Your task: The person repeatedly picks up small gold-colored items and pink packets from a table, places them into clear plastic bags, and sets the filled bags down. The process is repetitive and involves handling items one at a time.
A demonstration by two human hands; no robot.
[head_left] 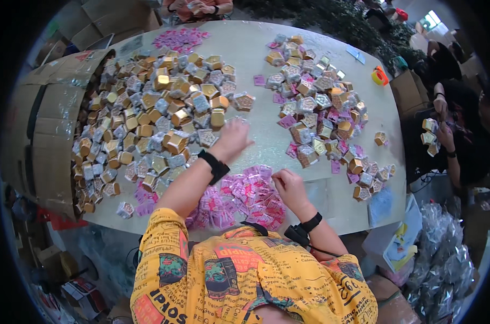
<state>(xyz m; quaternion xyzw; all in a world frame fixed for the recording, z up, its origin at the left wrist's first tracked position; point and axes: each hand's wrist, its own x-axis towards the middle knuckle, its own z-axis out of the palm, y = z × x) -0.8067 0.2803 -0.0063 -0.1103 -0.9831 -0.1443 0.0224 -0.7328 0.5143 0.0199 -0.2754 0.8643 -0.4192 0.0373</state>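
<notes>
A: Position of the left hand [233, 139]?

B: It was extended forward over the pale table [256, 59], at the near right edge of the large heap of gold and silver hexagonal boxes [153, 119]. The hand was blurred. The fingers appeared loosely curled and close together; whether they pinched a box could not be determined. The nearest box [207, 138], a silver-patterned one, lay just beside the fingertips.

A: Right hand [290, 186]?

B: It rested at the right edge of the pile of pink slips [245, 197], close to the torso. The fingers were curled inward and pressed together at the tips. They touched the slips, but a pinched slip could not be confirmed.

A: Wrists?

B: Each wrist carried a black band: left [215, 166], right [311, 222].

A: Surrounding items?

B: The heap of boxes spilled from an open cardboard carton [50, 124] lying on its side at the left of the table. A second, smaller cluster of boxes mixed with pink slips [320, 108] lay well apart to the right. Another patch of pink slips [180, 39] lay at the far edge. An orange tape dispenser [379, 76] sat near the far right rim.

A: Other persons?

B: One person's hands [199, 7] were at the far edge. Another person at the right held several boxes [430, 135].
</notes>
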